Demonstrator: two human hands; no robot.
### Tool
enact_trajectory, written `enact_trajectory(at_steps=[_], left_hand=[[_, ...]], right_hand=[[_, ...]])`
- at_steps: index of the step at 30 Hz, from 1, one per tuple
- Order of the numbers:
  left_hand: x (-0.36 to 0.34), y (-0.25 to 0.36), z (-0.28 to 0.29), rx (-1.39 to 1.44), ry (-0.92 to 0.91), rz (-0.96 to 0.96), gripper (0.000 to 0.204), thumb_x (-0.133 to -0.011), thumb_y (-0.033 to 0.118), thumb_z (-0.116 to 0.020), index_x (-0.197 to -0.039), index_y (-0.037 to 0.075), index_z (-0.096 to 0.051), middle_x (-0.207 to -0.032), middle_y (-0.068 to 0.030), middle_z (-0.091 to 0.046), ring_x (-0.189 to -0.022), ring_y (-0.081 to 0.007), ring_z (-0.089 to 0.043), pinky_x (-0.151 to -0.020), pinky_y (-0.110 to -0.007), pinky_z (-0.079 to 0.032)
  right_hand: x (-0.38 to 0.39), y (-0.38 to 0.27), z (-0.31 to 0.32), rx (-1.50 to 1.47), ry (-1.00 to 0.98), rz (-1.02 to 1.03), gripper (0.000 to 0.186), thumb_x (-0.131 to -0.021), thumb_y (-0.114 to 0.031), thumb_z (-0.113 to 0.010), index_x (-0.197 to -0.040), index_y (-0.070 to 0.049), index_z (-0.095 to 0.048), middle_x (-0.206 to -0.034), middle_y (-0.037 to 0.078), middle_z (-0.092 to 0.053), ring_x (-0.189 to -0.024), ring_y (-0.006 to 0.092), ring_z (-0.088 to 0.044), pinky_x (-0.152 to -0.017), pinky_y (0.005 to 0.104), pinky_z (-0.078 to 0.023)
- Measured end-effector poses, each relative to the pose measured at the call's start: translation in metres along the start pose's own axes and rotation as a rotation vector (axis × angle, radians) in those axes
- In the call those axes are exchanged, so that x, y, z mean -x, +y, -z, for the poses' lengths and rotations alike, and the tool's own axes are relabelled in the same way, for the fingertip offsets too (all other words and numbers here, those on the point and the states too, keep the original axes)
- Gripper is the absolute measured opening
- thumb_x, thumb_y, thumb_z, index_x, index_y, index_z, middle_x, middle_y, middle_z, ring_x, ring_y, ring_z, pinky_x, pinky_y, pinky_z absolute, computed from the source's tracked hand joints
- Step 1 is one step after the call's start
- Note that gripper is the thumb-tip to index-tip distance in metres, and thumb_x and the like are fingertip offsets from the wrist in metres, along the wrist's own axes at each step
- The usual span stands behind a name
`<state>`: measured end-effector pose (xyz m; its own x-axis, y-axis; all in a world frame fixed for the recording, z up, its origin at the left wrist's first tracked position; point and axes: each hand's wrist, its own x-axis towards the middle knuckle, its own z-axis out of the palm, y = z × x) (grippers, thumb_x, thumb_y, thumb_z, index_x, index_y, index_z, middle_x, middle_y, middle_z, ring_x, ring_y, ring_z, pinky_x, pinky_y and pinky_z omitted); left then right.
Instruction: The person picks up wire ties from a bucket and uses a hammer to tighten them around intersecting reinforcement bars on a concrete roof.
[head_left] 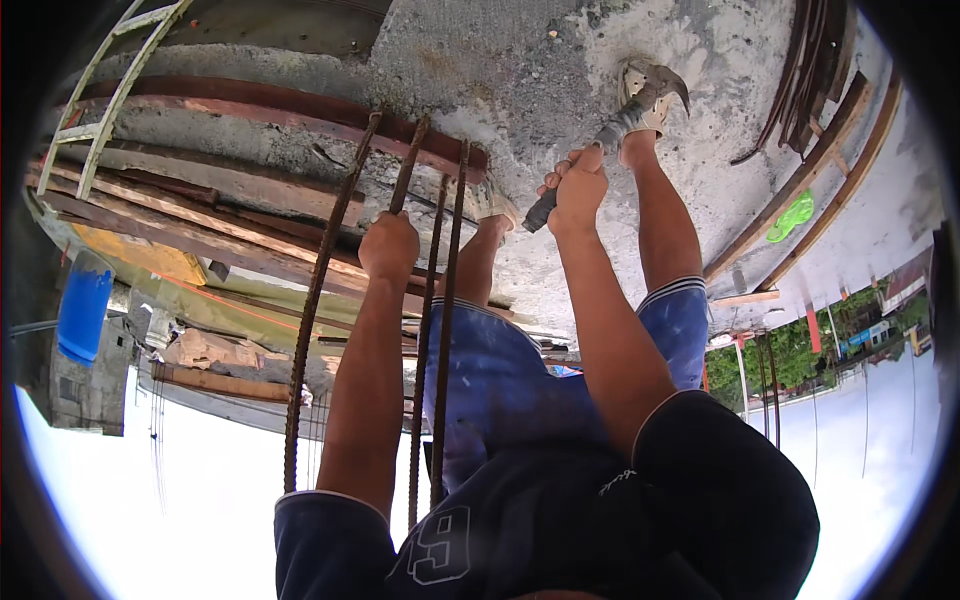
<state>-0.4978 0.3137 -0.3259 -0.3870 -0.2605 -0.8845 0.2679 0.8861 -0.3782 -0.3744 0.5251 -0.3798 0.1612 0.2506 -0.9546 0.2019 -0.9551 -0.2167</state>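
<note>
My left hand (390,246) is closed round an upright rusty rebar (408,165), one of several that rise from beside a reddish-brown beam (270,113). The bar's lower end meets the near end of that beam. In my right hand (578,190), closed round its dark grip, is a claw hammer (612,130). Its head points away to the right and lies over my right shoe in this view, apart from the rebars. Another ribbed rebar (325,255) stands just left of my left hand, and a thinner rebar (452,225) stands to its right.
A rough concrete slab (500,70) lies underfoot. Timber planks (200,215) and a pale ladder (105,110) are at the left, with a blue barrel (85,310) beyond. At the right are wooden strips (810,185), a bright green object (792,216) and bundled rusty rods (795,80).
</note>
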Motion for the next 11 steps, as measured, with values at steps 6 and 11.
enact_trajectory(at_steps=[6, 11], left_hand=[[-0.001, 0.020, -0.002, 0.015, -0.048, -0.025, 0.045, -0.101, 0.038, -0.042, -0.107, 0.000, -0.065, -0.108, -0.0242, -0.069, -0.105, -0.0393, -0.066, -0.089, -0.048, -0.052], [-0.004, 0.000, -0.003, 0.033, -0.069, 0.005, 0.047, -0.101, 0.039, -0.041, -0.109, -0.001, -0.064, -0.109, -0.0251, -0.068, -0.106, -0.0404, -0.065, -0.090, -0.048, -0.051]], right_hand=[[0.013, 0.081, -0.047, 0.017, -0.147, -0.625, 0.036, -0.100, -0.046, -0.045, -0.086, -0.013, -0.047, -0.058, -0.001, -0.043, -0.043, 0.0147, -0.042, -0.043, 0.0354, -0.042], [0.000, 0.053, -0.005, 0.116, -0.291, -0.423, 0.037, -0.100, -0.048, -0.045, -0.093, -0.012, -0.051, -0.064, 0.004, -0.052, -0.051, 0.0201, -0.052, -0.051, 0.0400, -0.050]])
